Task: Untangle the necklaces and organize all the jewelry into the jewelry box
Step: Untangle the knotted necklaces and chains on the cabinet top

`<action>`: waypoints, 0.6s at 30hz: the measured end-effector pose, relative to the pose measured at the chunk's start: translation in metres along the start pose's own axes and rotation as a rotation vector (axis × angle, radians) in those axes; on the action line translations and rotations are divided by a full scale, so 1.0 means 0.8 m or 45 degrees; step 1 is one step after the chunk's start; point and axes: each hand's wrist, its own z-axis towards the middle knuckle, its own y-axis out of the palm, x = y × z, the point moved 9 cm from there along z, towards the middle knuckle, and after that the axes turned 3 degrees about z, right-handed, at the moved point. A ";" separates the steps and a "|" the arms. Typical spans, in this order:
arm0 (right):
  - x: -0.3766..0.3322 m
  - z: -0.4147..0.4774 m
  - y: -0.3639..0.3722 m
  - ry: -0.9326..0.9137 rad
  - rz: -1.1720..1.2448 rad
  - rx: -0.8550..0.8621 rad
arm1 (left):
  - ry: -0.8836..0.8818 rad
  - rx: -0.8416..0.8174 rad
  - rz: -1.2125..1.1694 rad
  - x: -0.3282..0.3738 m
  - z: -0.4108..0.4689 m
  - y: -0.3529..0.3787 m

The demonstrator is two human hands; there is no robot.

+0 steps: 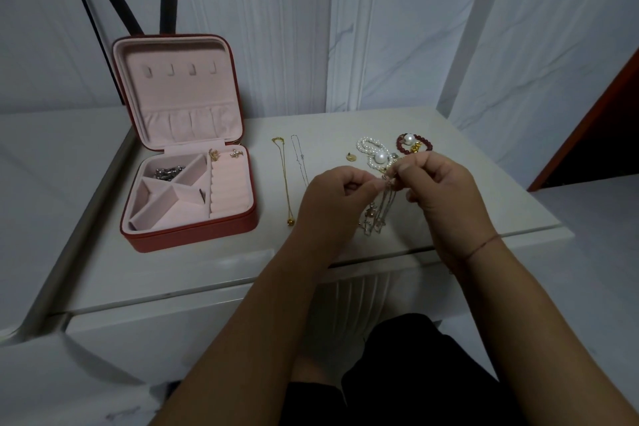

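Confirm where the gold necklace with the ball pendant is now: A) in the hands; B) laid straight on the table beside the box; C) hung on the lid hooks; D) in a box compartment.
B: the gold necklace lies stretched on the table right of the jewelry box, while the left hand and right hand pinch a tangled silver chain.

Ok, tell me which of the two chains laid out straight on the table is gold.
The left chain, nearer the box, ending in a gold pendant; the thinner chain beside it is silver.
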 end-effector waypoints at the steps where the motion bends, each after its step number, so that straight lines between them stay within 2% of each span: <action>1: 0.000 0.000 -0.001 -0.003 -0.007 -0.001 | -0.019 0.004 -0.009 -0.003 0.000 0.000; 6: 0.008 0.000 -0.005 0.049 -0.009 0.011 | -0.110 0.043 -0.060 -0.012 0.003 -0.003; 15: 0.022 0.001 -0.017 0.198 0.229 0.115 | -0.390 0.117 -0.836 -0.041 0.003 -0.008; 18: 0.023 0.003 -0.015 0.218 0.341 0.125 | -0.425 0.171 -0.993 -0.042 0.002 -0.010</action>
